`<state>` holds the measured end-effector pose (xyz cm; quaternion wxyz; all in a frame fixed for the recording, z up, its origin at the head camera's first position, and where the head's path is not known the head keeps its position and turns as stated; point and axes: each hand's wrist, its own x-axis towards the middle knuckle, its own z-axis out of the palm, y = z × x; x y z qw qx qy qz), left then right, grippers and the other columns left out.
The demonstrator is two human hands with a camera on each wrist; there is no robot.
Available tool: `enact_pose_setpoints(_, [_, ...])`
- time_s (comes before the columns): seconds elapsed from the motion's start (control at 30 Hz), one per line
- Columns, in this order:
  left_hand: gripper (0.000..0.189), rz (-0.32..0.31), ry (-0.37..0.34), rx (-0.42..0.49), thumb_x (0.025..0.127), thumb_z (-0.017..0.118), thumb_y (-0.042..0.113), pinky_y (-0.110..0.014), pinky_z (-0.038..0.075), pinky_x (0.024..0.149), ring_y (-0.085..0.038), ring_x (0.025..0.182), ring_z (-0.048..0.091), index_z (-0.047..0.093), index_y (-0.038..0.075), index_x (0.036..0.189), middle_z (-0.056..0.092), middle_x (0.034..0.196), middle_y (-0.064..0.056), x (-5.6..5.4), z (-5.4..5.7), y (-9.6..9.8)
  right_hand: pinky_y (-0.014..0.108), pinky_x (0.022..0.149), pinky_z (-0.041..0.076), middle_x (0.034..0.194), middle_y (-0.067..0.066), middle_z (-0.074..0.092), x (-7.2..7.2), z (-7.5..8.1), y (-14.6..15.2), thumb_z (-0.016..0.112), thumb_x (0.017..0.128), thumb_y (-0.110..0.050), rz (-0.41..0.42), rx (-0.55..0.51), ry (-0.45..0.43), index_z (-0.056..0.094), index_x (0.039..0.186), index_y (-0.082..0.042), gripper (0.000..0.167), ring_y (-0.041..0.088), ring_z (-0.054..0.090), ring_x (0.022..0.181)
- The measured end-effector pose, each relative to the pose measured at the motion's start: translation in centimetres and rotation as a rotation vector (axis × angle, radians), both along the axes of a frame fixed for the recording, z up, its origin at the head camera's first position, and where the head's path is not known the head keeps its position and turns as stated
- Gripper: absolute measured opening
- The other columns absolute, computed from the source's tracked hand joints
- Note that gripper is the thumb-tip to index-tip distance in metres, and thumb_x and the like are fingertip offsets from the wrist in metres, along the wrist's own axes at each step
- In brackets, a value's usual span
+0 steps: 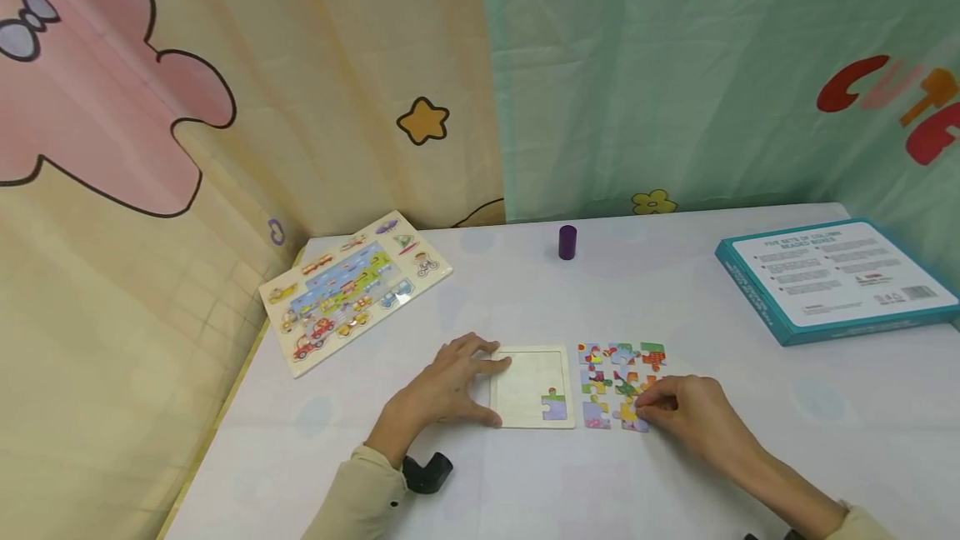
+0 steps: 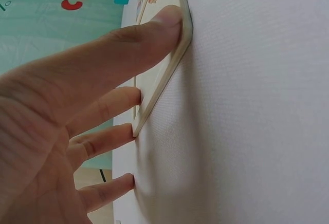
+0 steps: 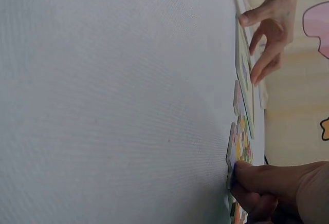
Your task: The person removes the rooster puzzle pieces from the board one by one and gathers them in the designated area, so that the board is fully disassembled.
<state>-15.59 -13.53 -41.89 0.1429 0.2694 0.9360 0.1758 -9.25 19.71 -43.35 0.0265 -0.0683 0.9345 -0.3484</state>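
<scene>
A square wooden puzzle tray lies flat on the table, with one purple and green jigsaw piece in its lower right corner. My left hand spreads its fingers along the tray's left side; the thumb rests on the near corner. Right of the tray, several colourful jigsaw pieces are laid out in rows. At the lower right of these rows, my right hand pinches a jigsaw piece by its edge between thumb and fingers. The fingers partly cover that piece.
Farther back on the left lies a wooden vehicle picture board. A purple cylinder stands near the table's back edge. At the right is a flat teal and white box. Printed curtains hang behind the white table.
</scene>
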Motion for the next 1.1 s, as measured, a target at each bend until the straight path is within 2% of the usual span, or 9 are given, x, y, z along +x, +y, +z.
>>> enact_pose_setpoints(0.27, [0.083,-0.003,-0.003,0.012,0.067,0.089,0.043,-0.05,0.022,0.117,-0.029,0.138,0.034,0.057,0.02,0.14,0.044,0.147,-0.003,0.0,0.1,-0.1,0.02,0.055,0.041,0.073,-0.011,0.061,-0.3,1.1,-0.9,0.083,0.076,-0.009,0.013,-0.003,0.08,0.076,0.084,-0.014,0.011,0.006,0.047,0.065])
enact_pose_setpoints(0.43, [0.083,0.001,-0.012,0.02,0.067,0.089,0.042,-0.051,0.02,0.118,-0.03,0.138,0.034,0.057,0.019,0.14,0.044,0.147,-0.003,0.1,0.1,-0.1,0.02,0.053,0.041,0.077,-0.01,0.06,-1.1,1.6,-3.6,0.081,0.078,-0.006,0.146,-0.019,0.129,0.077,0.091,-0.01,0.014,0.003,0.045,0.064])
enact_pose_setpoints(0.5, [0.082,0.004,-0.013,0.019,0.067,0.089,0.042,-0.051,0.02,0.118,-0.03,0.139,0.033,0.057,0.019,0.14,0.043,0.147,-0.003,0.1,0.1,-0.1,0.02,0.054,0.043,0.079,-0.01,0.061,-1.5,1.4,-4.9,0.08,0.079,-0.005,0.206,-0.02,0.128,0.077,0.094,-0.008,0.016,0.002,0.046,0.065])
enact_pose_setpoints(0.57, [0.082,0.006,-0.018,0.023,0.068,0.089,0.042,-0.051,0.021,0.117,-0.03,0.139,0.033,0.057,0.02,0.14,0.043,0.147,-0.002,0.1,0.0,-0.1,0.021,0.058,0.044,0.081,-0.009,0.062,-1.8,1.1,-6.2,0.08,0.078,-0.005,0.229,0.006,0.125,0.077,0.095,-0.006,0.018,0.004,0.048,0.068])
enact_pose_setpoints(0.77, [0.081,0.015,-0.022,0.013,0.068,0.088,0.043,-0.05,0.025,0.116,-0.029,0.14,0.031,0.057,0.022,0.14,0.042,0.148,-0.001,0.0,-0.1,-0.2,0.027,0.068,0.049,0.081,-0.009,0.063,-2.4,0.6,-8.5,0.083,0.074,-0.009,0.207,0.113,0.088,0.078,0.089,-0.007,0.016,0.007,0.053,0.073])
enact_pose_setpoints(0.87, [0.081,0.017,-0.015,0.005,0.068,0.088,0.043,-0.05,0.025,0.116,-0.029,0.141,0.03,0.057,0.022,0.14,0.043,0.148,-0.001,0.0,-0.1,-0.1,0.025,0.063,0.048,0.076,-0.01,0.059,-2.4,0.6,-8.6,0.082,0.075,-0.007,0.206,0.066,0.073,0.075,0.083,-0.01,0.011,0.007,0.051,0.068])
enact_pose_setpoints(1.0, [0.081,0.019,-0.021,0.007,0.068,0.088,0.043,-0.05,0.024,0.116,-0.03,0.142,0.029,0.057,0.022,0.14,0.043,0.148,-0.001,0.0,0.0,-0.1,0.021,0.052,0.044,0.066,-0.012,0.057,-2.5,0.7,-8.1,0.079,0.079,-0.006,0.215,-0.062,0.047,0.071,0.079,-0.015,0.012,0.003,0.049,0.057])
enact_pose_setpoints(1.1, [0.082,0.016,-0.023,0.007,0.068,0.088,0.044,-0.05,0.024,0.117,-0.03,0.141,0.03,0.057,0.021,0.14,0.043,0.148,-0.002,0.0,0.1,-0.1,0.022,0.048,0.046,0.065,-0.01,0.06,-2.4,1.0,-7.6,0.077,0.082,-0.006,0.214,-0.152,0.011,0.07,0.08,-0.014,0.011,0.004,0.051,0.051])
